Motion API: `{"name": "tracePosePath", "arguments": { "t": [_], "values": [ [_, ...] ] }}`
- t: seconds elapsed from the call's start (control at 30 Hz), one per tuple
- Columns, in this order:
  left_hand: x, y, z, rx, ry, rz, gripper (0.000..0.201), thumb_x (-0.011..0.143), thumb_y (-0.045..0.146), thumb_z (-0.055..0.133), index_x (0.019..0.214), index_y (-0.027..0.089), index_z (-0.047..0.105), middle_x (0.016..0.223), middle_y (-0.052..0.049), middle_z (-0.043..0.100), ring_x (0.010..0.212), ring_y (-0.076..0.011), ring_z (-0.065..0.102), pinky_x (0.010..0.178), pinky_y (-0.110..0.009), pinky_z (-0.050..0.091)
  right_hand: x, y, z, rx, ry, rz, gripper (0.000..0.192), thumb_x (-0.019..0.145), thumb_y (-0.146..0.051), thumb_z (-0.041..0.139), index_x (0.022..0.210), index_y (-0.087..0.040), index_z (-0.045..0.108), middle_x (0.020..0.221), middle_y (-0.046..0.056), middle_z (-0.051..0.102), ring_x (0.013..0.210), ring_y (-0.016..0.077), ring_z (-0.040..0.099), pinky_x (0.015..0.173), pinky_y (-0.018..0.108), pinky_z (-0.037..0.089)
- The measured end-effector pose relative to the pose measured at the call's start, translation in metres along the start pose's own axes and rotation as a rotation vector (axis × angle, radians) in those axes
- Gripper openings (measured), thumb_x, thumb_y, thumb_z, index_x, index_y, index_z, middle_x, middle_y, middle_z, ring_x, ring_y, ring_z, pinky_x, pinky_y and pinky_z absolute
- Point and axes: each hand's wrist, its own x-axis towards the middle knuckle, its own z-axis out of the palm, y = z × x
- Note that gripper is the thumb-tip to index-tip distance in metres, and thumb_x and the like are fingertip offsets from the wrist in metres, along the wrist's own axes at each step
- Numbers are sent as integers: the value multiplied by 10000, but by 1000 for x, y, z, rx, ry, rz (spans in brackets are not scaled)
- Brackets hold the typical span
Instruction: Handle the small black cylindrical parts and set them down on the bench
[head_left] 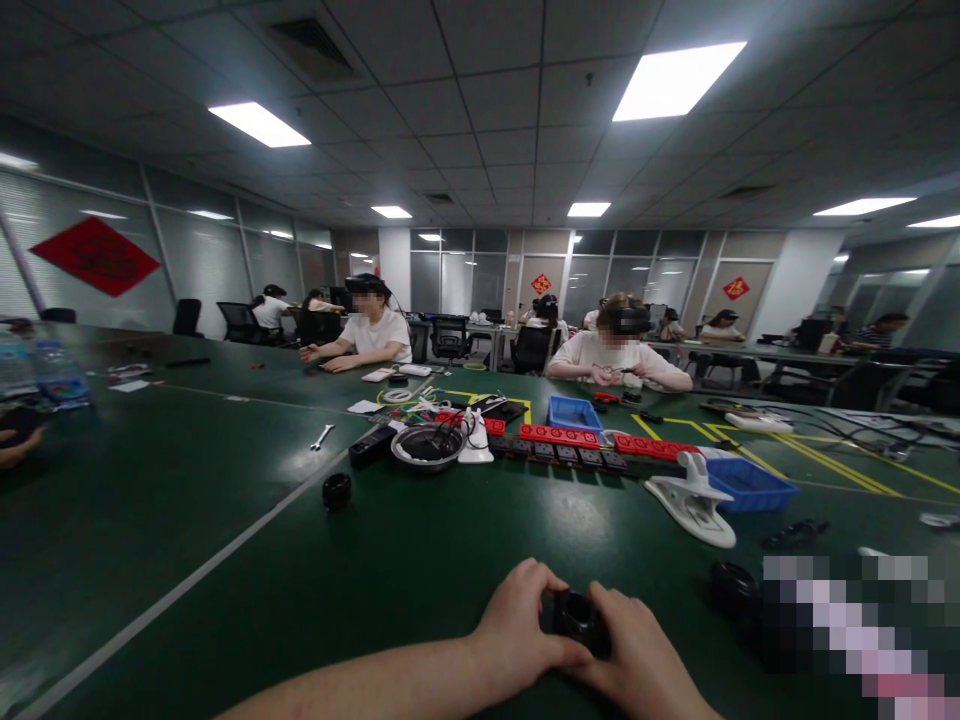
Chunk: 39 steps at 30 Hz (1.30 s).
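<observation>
Both hands are closing around one small black ring-shaped part (pixel 576 615) at the near table edge: the left hand (pixel 521 620) is curling over its left side, the right hand (pixel 637 655) is cupping its right. How far the work has come is unclear. A black ring (pixel 337 490), metal bowl (pixel 428 446), white clamp (pixel 694 500) and blue bin (pixel 750 485) are lying well apart, blocking nothing.

The table (pixel 225 540) is dark green, crossed by a pale grey line and, farther right, yellow stripes. The small round part (pixel 576 615) between the two hands is black — like the ring (pixel 337 490) lying alone on the green. Behind sit two blue bins (pixel 574 411), a row of red blocks (pixel 559 435), a white clamp (pixel 694 498) and — on the wall — a red diamond sign (pixel 95 256).
</observation>
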Motion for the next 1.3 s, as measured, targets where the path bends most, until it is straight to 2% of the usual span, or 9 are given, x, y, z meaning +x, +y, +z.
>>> {"name": "tracePosePath", "arguments": {
  "t": [0.2, 0.4, 0.57, 0.8, 0.97, 1.03, 1.1, 1.2, 1.3],
  "values": [
    [3, -7, -4, -38, -95, 125, 460, 527, 342, 748, 927, 204, 567, 852, 10, 482, 741, -147, 459, 635, -226, 379, 2, 11, -12, 376, -213, -138, 626, 547, -295, 683, 1120, -175, 461, 1096, 83, 518, 990, 250, 467, 840, 328, 340],
    [7, -15, -5, -67, -141, 231, 492, 566, 332, 737, 1015, 230, 565, 862, 4, 497, 739, -143, 474, 651, -231, 400, 6, 15, -24, 574, -373, -130, 333, 612, -183, 594, 941, -138, 569, 929, 44, 572, 890, 219, 506, 774, 301, 374],
    [6, -13, -4, -51, -125, 187, 492, 541, 352, 747, 980, 212, 575, 860, -3, 497, 734, -150, 475, 645, -241, 407, 7, 11, -22, 491, -326, -104, 299, 591, -196, 625, 880, -140, 575, 860, 28, 573, 819, 202, 512, 699, 268, 383],
    [0, -2, -2, 3, -27, 74, 462, 495, 330, 767, 888, 191, 568, 824, 7, 492, 719, -156, 463, 618, -237, 374, 5, 10, -3, 251, -139, -60, 288, 553, -268, 660, 765, -154, 503, 773, 23, 563, 724, 181, 517, 602, 240, 372],
    [-3, 0, 3, 30, 67, 32, 470, 483, 339, 769, 868, 191, 544, 845, 4, 501, 759, -173, 466, 637, -246, 364, 0, -4, 4, 53, 8, 41, 222, 620, -300, 582, 756, -159, 477, 760, 59, 579, 699, 207, 535, 606, 283, 373],
    [-2, -1, 2, 15, 65, 41, 465, 479, 328, 773, 859, 187, 546, 844, 4, 501, 757, -169, 468, 640, -244, 368, -1, -8, 1, 40, 8, 34, 262, 617, -335, 593, 779, -150, 501, 794, 80, 587, 728, 232, 540, 640, 316, 383],
    [-1, -2, 0, -8, 31, 66, 455, 491, 312, 771, 869, 185, 552, 846, 3, 502, 754, -162, 471, 639, -237, 375, -2, -6, -5, 158, -48, -46, 390, 589, -330, 633, 910, -141, 518, 923, 100, 583, 838, 251, 534, 727, 338, 389],
    [2, -5, -4, -25, -59, 126, 445, 531, 309, 755, 918, 196, 565, 864, -1, 506, 756, -155, 476, 644, -233, 386, -1, 4, -17, 446, -226, -156, 610, 604, -257, 641, 1163, -156, 418, 1158, 102, 494, 1047, 237, 455, 887, 330, 331],
    [4, -8, -8, -35, -133, 203, 472, 565, 315, 740, 992, 222, 562, 893, -5, 507, 771, -154, 488, 659, -237, 397, 1, 14, -29, 608, -410, -136, 527, 661, -234, 590, 1161, -149, 447, 1162, 82, 501, 1061, 226, 450, 913, 330, 314]
  ]
}}
